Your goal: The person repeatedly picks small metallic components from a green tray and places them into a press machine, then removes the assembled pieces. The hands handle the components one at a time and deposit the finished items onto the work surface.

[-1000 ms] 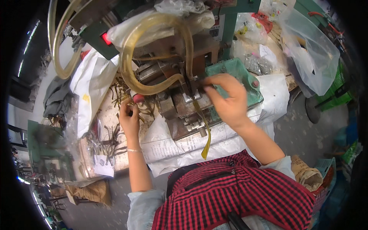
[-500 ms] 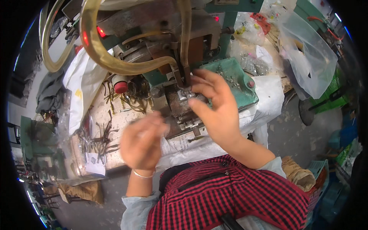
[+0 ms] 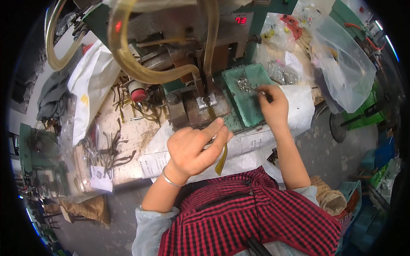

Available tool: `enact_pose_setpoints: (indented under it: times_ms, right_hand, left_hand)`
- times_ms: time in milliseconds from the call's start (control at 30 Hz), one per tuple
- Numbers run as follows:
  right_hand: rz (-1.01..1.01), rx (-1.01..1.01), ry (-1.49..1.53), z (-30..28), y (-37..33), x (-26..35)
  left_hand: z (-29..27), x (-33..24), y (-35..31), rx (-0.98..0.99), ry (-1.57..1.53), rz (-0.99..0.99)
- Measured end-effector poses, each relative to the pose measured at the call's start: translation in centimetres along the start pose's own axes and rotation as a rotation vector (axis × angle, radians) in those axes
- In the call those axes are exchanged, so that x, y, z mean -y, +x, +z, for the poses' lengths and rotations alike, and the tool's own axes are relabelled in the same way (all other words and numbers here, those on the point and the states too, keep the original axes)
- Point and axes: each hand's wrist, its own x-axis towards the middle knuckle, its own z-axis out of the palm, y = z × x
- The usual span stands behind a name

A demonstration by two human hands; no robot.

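My left hand [image 3: 194, 149] is closed round an olive-brown eyeglass temple [image 3: 221, 163]. Its curved end hangs below my fingers, and its other end reaches toward the small metal plate [image 3: 206, 102] under the machine's electrode tips [image 3: 205, 85]. Over at the green tray [image 3: 252, 112], my right hand [image 3: 275, 109] has its thumb and fingers drawn together at the right-hand side. Whatever is between those fingertips is too small to make out. Small metal parts [image 3: 243, 85] lie in a heap in the tray, just left of the fingertips.
Thick yellowish hoses [image 3: 117, 55] loop in front of the machine. More temples [image 3: 113, 151] lie loosely on the table at left, near a red button [image 3: 138, 95]. White paper [image 3: 252, 143] covers the front edge. Clear plastic bags [image 3: 341, 64] stand at right.
My right hand has left the plate under the machine and moved right to the tray. My left hand has moved right, and a temple now shows in it. The view has shifted slightly.
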Motion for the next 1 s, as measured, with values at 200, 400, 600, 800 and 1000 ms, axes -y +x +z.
enact_pose_setpoints:
  times_ms: [200, 400, 600, 800, 1000]
  right_hand:
    - [-0.269, 0.042, -0.382, 2.2, -0.2, 0.3]
    - [-0.164, -0.067, -0.318, 1.8, -1.6, -0.1]
    - [-0.113, -0.057, -0.153, 1.1, -0.8, 0.2]
    - [-0.094, -0.042, -0.062, 2.0, -1.2, 0.2]
    - [-0.114, -0.211, -0.146, -2.6, -4.6, -0.5]
  left_hand:
    - [-0.7, -0.7, -0.7, 0.018, -0.057, -0.104]
    - [-5.2, -1.2, -6.2, 0.243, 0.548, -0.359]
    - [-9.2, 17.3, -11.3, 0.238, 0.868, -0.849]
    - [-7.1, 26.2, -15.9, 0.645, 0.996, -1.346]
    - [-8.7, 22.1, -15.1, 0.863, 0.677, -1.504]
